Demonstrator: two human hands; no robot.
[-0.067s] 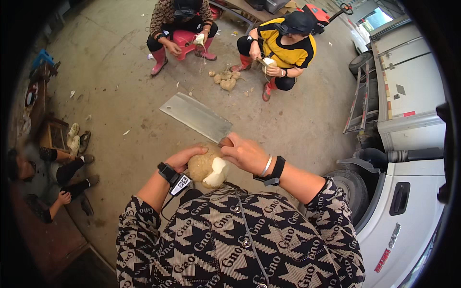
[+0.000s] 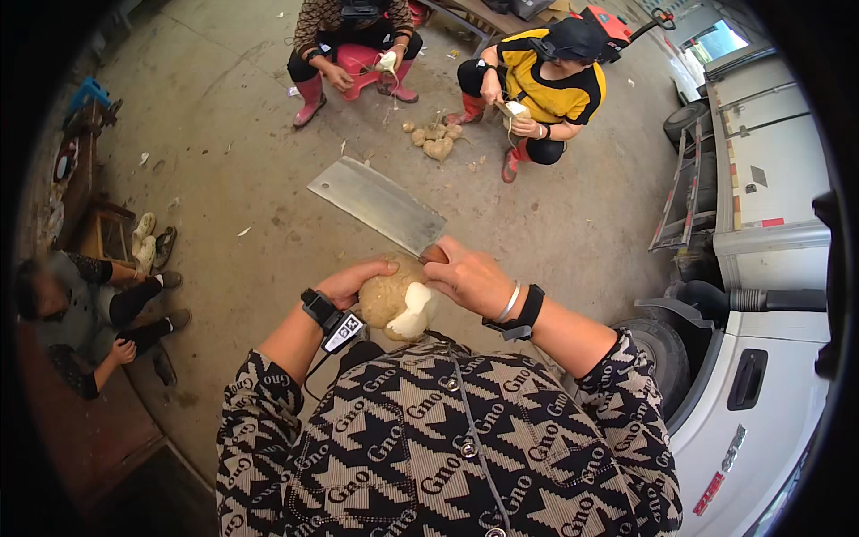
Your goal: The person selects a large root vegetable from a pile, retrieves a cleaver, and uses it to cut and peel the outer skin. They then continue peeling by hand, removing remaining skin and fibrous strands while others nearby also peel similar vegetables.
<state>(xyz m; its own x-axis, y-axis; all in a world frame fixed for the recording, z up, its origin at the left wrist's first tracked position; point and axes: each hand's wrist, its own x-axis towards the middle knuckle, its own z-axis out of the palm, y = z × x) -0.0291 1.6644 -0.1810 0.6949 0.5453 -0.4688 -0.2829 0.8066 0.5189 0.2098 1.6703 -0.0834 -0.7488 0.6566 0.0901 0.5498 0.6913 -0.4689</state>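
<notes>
My left hand (image 2: 354, 281) holds the big brown tuber (image 2: 383, 297) in front of my chest, thumb (image 2: 385, 267) pressed on its far upper side; the other fingers are hidden — I cannot tell how they spread; the tuber's pale peeled patch (image 2: 412, 313) lies right of that thumb, nearer my body; my right fingers curl round the cleaver (image 2: 380, 206) by its brown handle (image 2: 436, 254), my right hand (image 2: 476, 281) close beside the tuber; the blade slants away leftward, beyond both hands.
</notes>
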